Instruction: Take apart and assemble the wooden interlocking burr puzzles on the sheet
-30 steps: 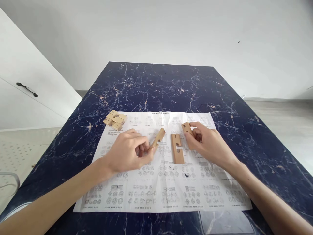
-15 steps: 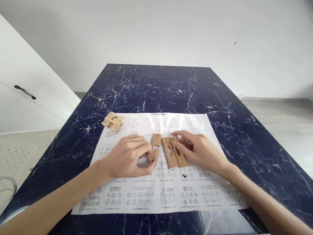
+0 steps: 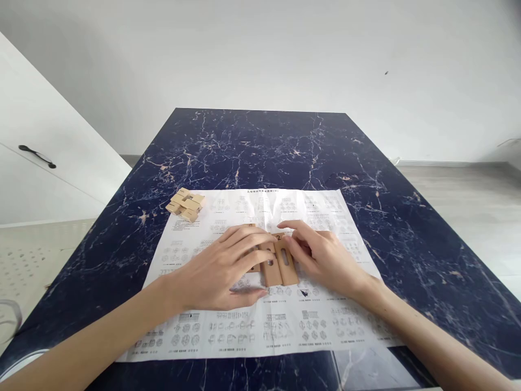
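Since half a second ago: left hand (image 3: 222, 266) has flattened out over the blocks, and the left block (image 3: 253, 224), then slightly apart, now sits close beside the other two. Right hand (image 3: 323, 260) stays at the right block (image 3: 290, 276).

Largest first, from the head feed. Pale wall (image 3: 260, 54) fills the back, white cabinet (image 3: 49, 119) to the left with a black handle (image 3: 37, 156). Dark blue, white-veined table (image 3: 244, 146) under everything. On its near half I've got a creased white sheet (image 3: 285, 305) printed with rows of small diagrams.

Left grip: fingers extended and loosely spread across the left and middle blocks, thumb held away below. Reads as laid on top, not pinching. Right grip: index stretched out past the far end of the right block, thumb against that block near its number, other fingers curled. I can't tell whether it's pinching anything.

Interlocked wooden cluster (image 3: 186, 205) sits at the sheet's far left corner, well apart from both hands.

Three loose wooden blocks lie side by side mid-sheet, between the hands. Right one is marked 2 and has a long slot; middle block (image 3: 272, 277) touches it. Left one is mostly hidden under fingers. Smallest item: black mark (image 3: 304, 294) on the sheet, just below the right block.
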The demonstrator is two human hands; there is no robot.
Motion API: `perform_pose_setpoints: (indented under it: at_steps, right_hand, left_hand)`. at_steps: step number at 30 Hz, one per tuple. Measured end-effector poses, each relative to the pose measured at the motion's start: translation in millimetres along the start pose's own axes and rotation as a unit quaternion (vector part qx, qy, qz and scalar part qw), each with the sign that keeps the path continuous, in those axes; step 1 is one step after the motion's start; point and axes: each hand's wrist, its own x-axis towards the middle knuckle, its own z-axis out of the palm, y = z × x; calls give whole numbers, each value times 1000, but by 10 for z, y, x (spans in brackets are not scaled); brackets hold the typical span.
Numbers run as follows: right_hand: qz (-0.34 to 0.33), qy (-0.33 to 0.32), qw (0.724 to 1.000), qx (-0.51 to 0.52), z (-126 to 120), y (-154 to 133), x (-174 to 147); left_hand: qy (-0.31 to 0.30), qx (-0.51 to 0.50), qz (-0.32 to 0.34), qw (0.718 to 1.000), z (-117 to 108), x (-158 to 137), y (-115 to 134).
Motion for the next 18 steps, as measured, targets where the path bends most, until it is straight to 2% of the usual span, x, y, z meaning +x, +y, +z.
perform_pose_setpoints:
  at_steps: [6,12,18]
  right_hand:
    - [5,-48,994,93,-15,-89,-16]
    - [6,-25,992,126,42,-82,-32]
    - [13,-25,992,127,52,-72,-30]
  left_hand:
    - [-11,-29,-29,999,13,6,16]
    - [-27,-33,-122,992,16,-4,2]
    - [-23,-1,-166,986,-57,-45,-191]
